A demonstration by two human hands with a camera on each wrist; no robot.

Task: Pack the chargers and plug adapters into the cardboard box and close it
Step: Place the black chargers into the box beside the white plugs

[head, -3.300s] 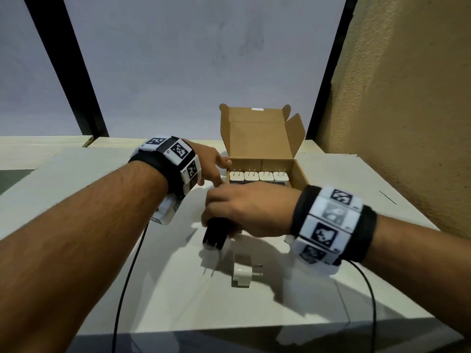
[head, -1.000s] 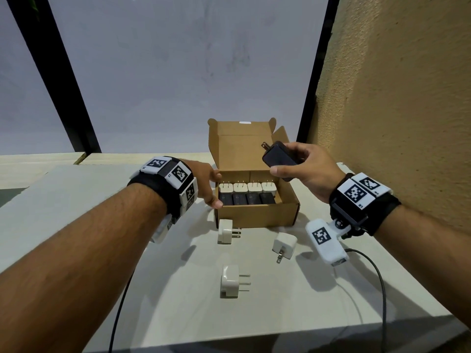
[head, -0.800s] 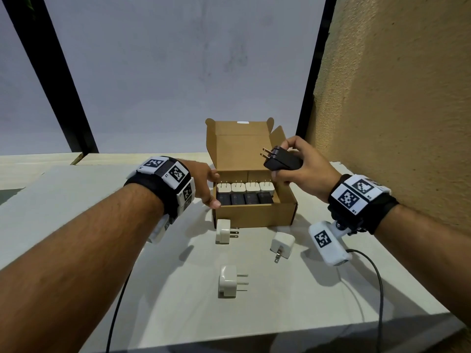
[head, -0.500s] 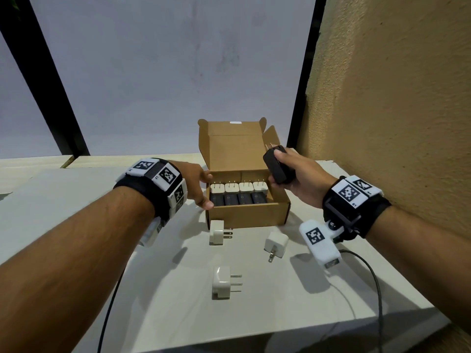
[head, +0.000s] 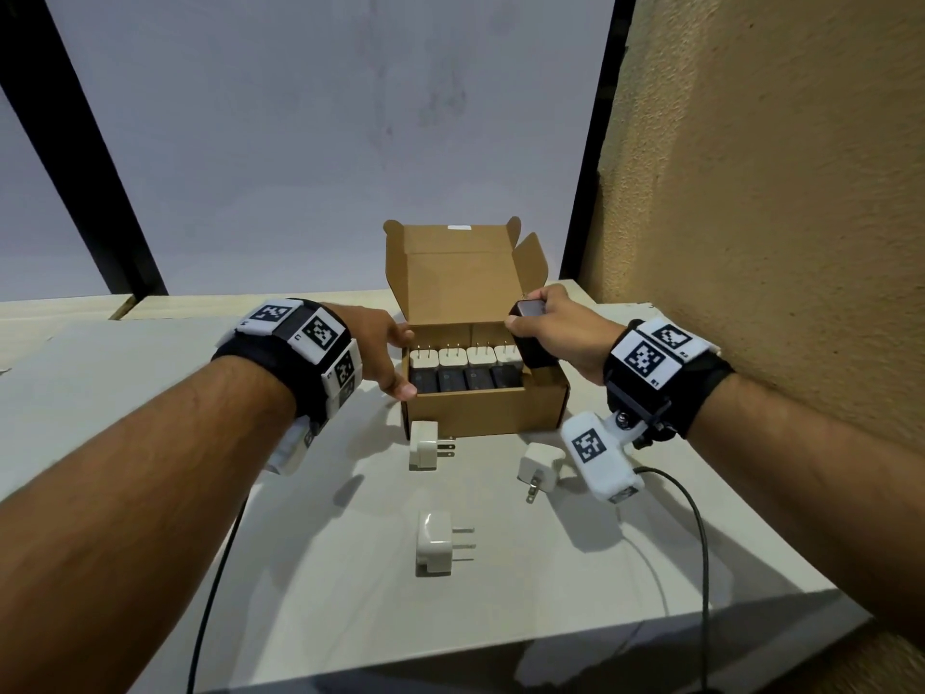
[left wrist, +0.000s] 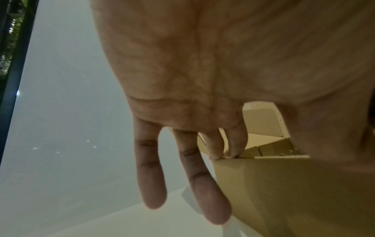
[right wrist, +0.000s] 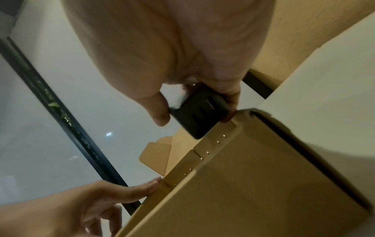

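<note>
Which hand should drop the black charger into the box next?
Right. The right hand already grips the black charger above the box's right end; the left hand only steadies it.

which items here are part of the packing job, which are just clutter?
Job:
- open brown cardboard box
- black charger in right hand
- left hand steadying box
- three white plug adapters on table

Not job:
- black cables
- beige textured wall

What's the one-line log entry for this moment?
right hand: grips black charger over open cardboard box | left hand: steadies box | three white plug adapters: on table
</note>
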